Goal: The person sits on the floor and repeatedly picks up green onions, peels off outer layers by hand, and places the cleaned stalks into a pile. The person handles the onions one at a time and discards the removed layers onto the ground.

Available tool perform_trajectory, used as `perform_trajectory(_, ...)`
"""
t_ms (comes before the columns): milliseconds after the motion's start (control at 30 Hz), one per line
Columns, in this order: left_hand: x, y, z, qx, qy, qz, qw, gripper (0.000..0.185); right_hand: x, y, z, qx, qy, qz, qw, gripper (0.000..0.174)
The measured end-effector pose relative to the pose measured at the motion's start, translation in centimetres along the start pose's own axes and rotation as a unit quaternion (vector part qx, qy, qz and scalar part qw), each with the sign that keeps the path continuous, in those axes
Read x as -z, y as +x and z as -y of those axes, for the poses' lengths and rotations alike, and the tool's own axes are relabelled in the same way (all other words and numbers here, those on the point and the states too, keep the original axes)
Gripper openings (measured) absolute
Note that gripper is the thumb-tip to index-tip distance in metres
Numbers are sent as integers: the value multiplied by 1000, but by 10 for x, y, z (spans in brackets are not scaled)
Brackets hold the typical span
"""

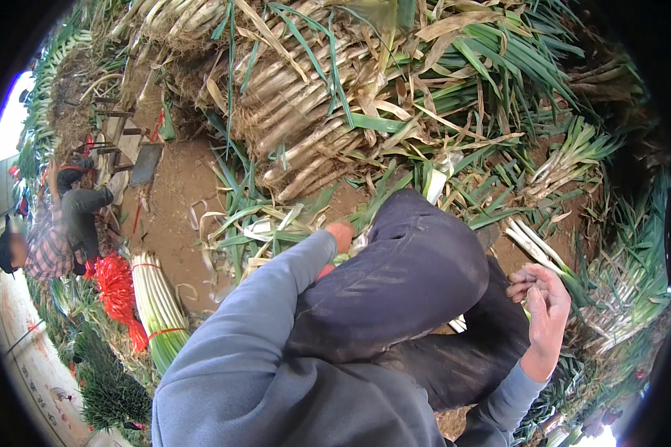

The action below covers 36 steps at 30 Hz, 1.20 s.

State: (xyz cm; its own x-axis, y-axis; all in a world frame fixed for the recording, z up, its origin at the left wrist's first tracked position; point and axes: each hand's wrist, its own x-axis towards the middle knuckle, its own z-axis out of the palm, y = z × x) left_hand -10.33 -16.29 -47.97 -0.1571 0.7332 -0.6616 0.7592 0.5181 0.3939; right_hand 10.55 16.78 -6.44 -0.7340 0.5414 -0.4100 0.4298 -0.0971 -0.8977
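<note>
My left hand is beside my raised knee, blurred and partly hidden by its grey sleeve; whether it holds anything cannot be told. Something pinkish red shows just below it. My right hand is over the right side of my lap, fingers loosely curled, thumb apart, with nothing seen in it. Near its fingertips lie a few peeled white long green onions. Ahead of my knees is a big heap of unpeeled long green onions with soil on their roots. At left lies a peeled bundle bound with red ties.
Red plastic strips lie beside the bundle. A co-worker in a checked shirt sits at far left, near a dark low stool. Leaf scraps litter the soil. A small unpeeled bunch and more onions are on the right.
</note>
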Motion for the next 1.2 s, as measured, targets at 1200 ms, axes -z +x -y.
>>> perform_trajectory(1200,143,29,33,211,-77,-394,891,38,-9,-1,11,13,-41,22,999,40)
